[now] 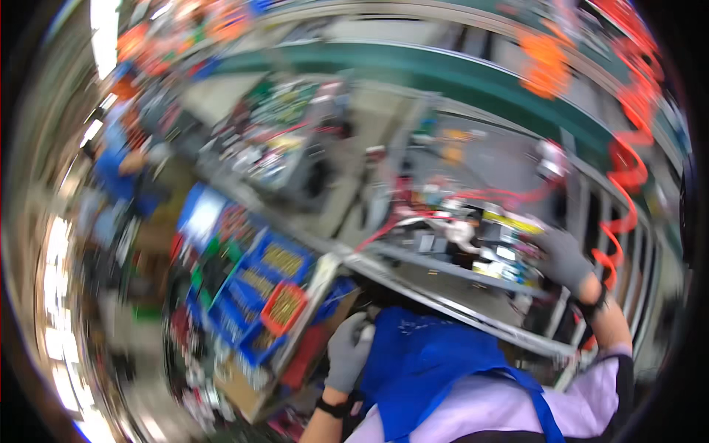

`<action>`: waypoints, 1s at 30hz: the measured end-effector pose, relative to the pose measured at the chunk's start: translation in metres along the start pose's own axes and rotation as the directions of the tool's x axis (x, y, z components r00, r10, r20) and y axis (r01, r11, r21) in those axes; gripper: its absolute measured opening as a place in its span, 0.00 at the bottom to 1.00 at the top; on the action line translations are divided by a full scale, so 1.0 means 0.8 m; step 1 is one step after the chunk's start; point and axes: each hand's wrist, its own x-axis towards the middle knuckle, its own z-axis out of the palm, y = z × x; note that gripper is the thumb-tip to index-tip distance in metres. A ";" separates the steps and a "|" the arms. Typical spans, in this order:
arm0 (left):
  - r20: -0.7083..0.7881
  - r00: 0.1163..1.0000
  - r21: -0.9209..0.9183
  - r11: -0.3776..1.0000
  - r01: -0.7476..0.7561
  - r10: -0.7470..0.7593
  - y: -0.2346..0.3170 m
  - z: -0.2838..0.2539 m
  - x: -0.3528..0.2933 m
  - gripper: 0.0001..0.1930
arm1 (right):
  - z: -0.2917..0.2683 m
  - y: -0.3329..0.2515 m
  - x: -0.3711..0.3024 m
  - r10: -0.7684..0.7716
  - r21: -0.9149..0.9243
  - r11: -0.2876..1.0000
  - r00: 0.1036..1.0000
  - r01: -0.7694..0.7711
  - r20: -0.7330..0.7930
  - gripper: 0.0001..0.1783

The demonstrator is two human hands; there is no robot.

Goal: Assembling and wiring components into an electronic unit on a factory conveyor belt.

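Note:
The whole view is smeared by motion. My left hand (348,356), in a grey glove, is beside my blue apron (425,351) with its fingers curled in; a small pale spot shows at the fingertips, too blurred to name. At the right, my right hand (565,258), also gloved in grey, reaches over the right end of a grey tray (495,166) on the bench. Its fingers are by a jumble of small parts and a yellow strip (512,221); whether they grip anything is lost in the blur.
Blue bins (247,292) and a red bin (283,308) of small brass-coloured pieces stand at the left. Another tray (306,166) piled with parts lies farther off. A red coiled hose (628,166) hangs at the right. Another person (118,166) is at the far left.

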 end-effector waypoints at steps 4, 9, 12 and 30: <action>-0.166 0.984 0.079 0.994 0.075 -0.061 -0.038 -0.061 -0.006 0.16 | -0.018 -0.009 0.007 0.049 0.147 0.986 0.983 -0.075 0.175 0.25; -0.343 0.919 0.052 0.973 0.224 -0.193 -0.130 -0.179 0.020 0.17 | -0.058 -0.029 -0.001 0.079 0.148 0.986 0.995 -0.070 -0.056 0.24; -0.436 0.861 0.165 0.917 0.364 -0.263 -0.193 -0.244 0.036 0.21 | -0.072 -0.068 -0.019 0.092 0.009 0.995 0.906 -0.097 -0.414 0.26; -0.367 0.816 0.698 0.448 0.559 -0.446 -0.442 -0.587 0.193 0.17 | 0.077 -0.407 0.056 0.243 0.324 0.941 0.857 -0.095 -0.455 0.20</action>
